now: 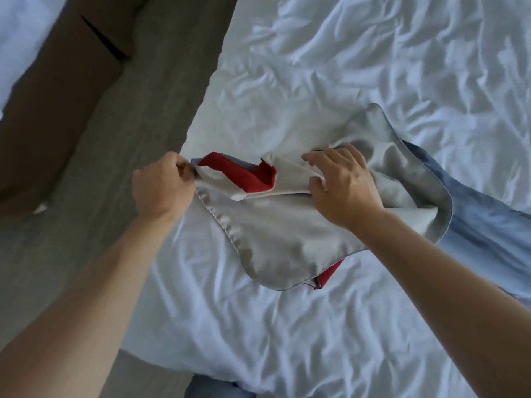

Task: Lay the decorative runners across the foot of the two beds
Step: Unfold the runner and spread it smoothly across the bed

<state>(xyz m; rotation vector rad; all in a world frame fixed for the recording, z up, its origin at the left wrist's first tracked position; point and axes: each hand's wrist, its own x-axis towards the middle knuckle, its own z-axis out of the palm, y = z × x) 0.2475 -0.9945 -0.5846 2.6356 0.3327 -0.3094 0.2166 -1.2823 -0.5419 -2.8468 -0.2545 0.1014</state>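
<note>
Runner (275, 225) lying bunched and partly folded on the bed (344, 67), near its left edge, pale lining up, red face showing at the folds, blue part trailing off to the right. Left hand (162, 185) pinching the runner's end at the bed's edge, fingers curled tight on the hem. Right hand (342, 182) holding a fold of lining near the middle, thumb tucked under, fingers spread over the top. Second bed (20, 38) just visible at far left, across the floor (129, 116).

Probably light, soft and limp, with a satiny lining likely to slide on the sheet and slip through a loose pinch. No stiffness to push with, so best taken by the corners or stitched hem and drawn taut to open out the folds. Not fragile, but quick to crease and twist.
</note>
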